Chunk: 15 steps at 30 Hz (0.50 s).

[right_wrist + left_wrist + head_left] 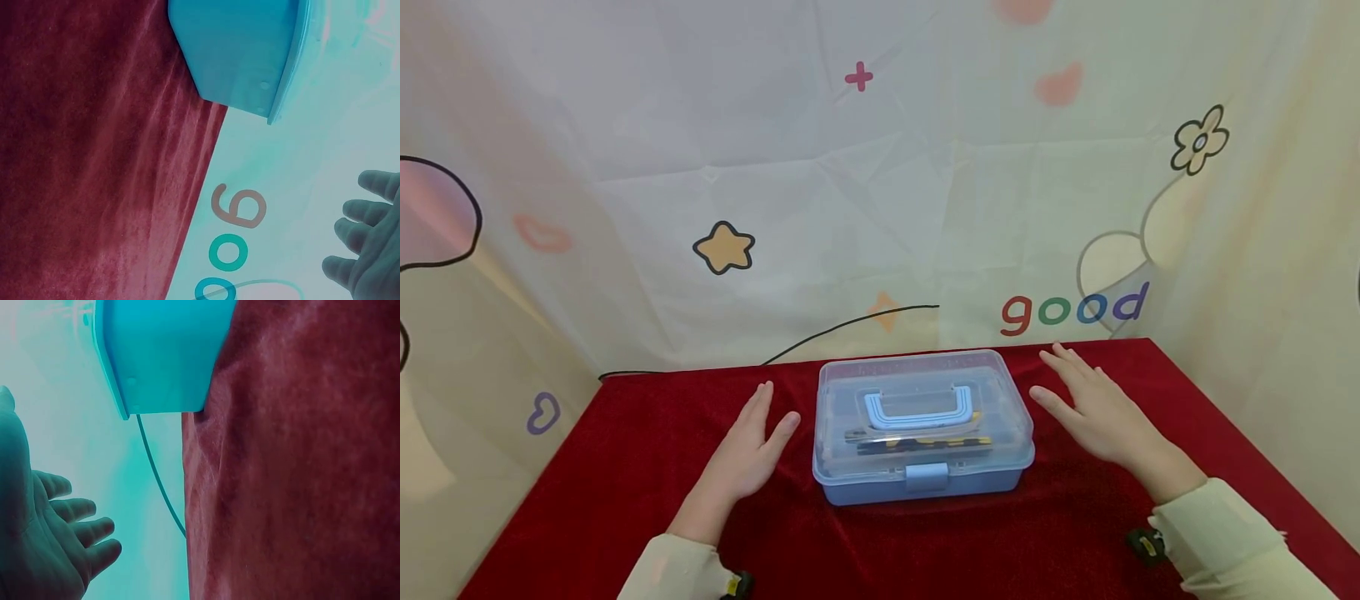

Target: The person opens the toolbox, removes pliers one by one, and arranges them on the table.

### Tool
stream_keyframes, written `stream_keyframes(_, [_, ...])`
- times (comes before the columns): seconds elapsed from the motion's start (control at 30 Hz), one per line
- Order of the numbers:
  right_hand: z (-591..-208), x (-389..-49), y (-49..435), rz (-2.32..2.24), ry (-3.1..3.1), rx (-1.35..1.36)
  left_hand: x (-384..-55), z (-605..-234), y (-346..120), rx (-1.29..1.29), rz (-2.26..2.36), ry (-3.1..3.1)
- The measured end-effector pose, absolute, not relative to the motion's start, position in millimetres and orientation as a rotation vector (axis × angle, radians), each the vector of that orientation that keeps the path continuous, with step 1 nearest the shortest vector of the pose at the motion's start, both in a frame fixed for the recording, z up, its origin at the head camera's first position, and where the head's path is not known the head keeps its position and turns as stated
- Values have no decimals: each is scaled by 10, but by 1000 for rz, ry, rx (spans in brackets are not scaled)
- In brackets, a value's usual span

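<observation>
A blue plastic storage box [850, 492] with a clear lid sits on the red cloth, its latch [927, 477] facing me and the lid down. A light blue handle [919, 421] lies folded on top. Through the lid I make out dark and yellow items, too blurred to name. To the left of the box, my left hand [747, 454] holds nothing, its fingers extended and apart from the box. My right hand [1101, 408] is on the other side, fingers spread, also touching nothing. Both wrist views show an end of the box beyond the hand.
Red velvet cloth [625, 483] covers the table. Behind it hangs a pale curtain [820, 217] printed with a star, hearts, a flower and the word "good". More curtain [1292, 333] closes off the right side.
</observation>
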State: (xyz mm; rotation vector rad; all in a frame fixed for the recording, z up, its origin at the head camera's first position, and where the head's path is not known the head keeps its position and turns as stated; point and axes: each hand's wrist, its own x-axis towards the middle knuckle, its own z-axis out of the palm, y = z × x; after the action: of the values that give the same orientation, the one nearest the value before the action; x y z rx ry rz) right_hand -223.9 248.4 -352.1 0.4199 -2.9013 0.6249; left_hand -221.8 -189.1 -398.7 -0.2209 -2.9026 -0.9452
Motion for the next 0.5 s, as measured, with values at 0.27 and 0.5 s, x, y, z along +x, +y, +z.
stream_keyframes(0.27, [-3496, -2189, 2439, 657, -2910, 413, -2219, -3952, -1817, -180, -1036, -2931])
stream_keyframes(0.5, [-3478, -2159, 2395, 668, -2935, 393, -2214, -3947, -1753, -151, -1110, -2922])
